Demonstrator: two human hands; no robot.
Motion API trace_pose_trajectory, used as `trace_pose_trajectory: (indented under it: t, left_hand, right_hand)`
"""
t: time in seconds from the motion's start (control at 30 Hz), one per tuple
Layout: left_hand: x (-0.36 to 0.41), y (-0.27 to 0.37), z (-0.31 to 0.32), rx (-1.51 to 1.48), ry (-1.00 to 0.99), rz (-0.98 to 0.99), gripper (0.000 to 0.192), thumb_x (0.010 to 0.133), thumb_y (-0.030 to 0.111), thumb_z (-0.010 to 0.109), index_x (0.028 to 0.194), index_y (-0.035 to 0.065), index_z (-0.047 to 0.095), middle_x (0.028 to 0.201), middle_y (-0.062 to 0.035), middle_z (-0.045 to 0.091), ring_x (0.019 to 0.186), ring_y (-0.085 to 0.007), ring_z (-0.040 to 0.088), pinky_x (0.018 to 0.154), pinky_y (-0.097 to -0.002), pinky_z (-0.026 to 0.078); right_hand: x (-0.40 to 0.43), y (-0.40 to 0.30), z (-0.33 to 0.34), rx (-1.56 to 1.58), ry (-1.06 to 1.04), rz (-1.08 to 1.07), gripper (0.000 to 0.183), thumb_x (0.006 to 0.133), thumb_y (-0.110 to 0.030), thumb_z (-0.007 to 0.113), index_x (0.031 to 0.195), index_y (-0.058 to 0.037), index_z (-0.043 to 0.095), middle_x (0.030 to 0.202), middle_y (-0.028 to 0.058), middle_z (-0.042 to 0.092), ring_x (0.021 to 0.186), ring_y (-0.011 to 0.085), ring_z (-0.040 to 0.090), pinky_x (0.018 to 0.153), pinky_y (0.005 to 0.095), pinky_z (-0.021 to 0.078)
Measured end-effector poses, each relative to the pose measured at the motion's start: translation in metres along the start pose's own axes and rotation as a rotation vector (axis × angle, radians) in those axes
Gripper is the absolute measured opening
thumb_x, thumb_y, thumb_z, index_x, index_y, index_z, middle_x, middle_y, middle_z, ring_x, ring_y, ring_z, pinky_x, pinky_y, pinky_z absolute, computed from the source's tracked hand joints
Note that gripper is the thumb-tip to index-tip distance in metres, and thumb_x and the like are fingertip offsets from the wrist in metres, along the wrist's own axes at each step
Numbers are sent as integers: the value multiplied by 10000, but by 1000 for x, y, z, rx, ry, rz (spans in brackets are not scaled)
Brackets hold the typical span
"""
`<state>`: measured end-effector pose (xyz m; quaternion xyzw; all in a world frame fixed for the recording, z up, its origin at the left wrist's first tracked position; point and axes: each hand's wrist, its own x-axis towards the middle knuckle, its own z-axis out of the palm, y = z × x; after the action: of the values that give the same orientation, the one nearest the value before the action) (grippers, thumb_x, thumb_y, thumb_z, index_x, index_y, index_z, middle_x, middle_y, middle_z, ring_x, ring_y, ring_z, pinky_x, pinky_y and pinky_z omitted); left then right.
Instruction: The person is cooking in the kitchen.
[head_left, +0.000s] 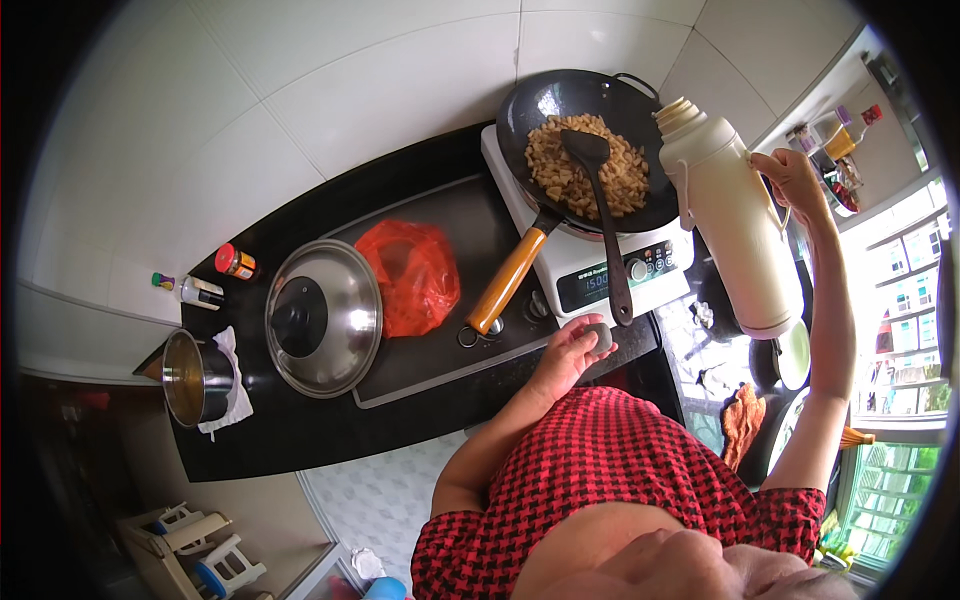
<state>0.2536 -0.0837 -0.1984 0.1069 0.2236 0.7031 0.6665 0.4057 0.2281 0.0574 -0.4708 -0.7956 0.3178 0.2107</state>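
My right hand (791, 176) grips the side handle of a cream thermos flask (727, 217). The flask leans left, its uncapped mouth at the right rim of a dark wok (536, 97); no stream of water can be made out. Between the fingers of my left hand (562, 360) is a greyish stopper (599, 339), held just in front of the cooker. Diced light-brown food (589, 187) lies in the wok. A black spatula (611, 240) rests on it, its handle reaching over the front rim. Beneath the wok sits a white induction cooker (664, 281) with a lit display.
Left of the wok's wooden handle (510, 277) lie a red plastic bag (416, 277) and a steel lid (337, 360) on a dark hob (427, 367). Farther left are a red-capped jar (235, 261), a small bottle (202, 291), a steel pot (214, 382) and a white cloth (236, 379).
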Motion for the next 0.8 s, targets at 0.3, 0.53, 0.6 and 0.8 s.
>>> trace_pose_trajectory:
  t: [0.3,0.53,0.6,0.8]
  left_hand:
    - [-4,14,-18,106,-4,-31,331,900,299,568,1102,38,592,855,-25,618,708,-77,547,660,-214,450]
    - [-7,19,-23,126,3,-42,313,900,306,569,1097,65,597,846,-4,615,706,-65,537,678,-209,446]
    - [-8,19,-21,147,10,-44,310,899,307,570,1093,67,599,847,-2,615,712,-62,537,682,-208,444]
    - [-19,9,-25,166,38,-77,313,905,281,554,1099,39,591,916,-19,610,782,-85,553,694,-234,456]
  right_hand:
    - [-23,-13,15,-110,-19,-31,368,793,-291,686,590,-30,524,491,-41,390,414,34,324,372,226,222]
    - [-28,-38,29,-253,-16,-80,380,762,-306,697,582,-25,514,496,-36,384,446,49,356,390,253,260]
    - [-28,-46,31,-309,-15,-123,391,755,-312,692,569,-27,499,496,-33,381,451,56,361,394,264,267]
    - [-22,-79,51,-474,-73,-274,445,721,-306,673,519,-8,412,505,12,282,474,91,310,408,319,263]
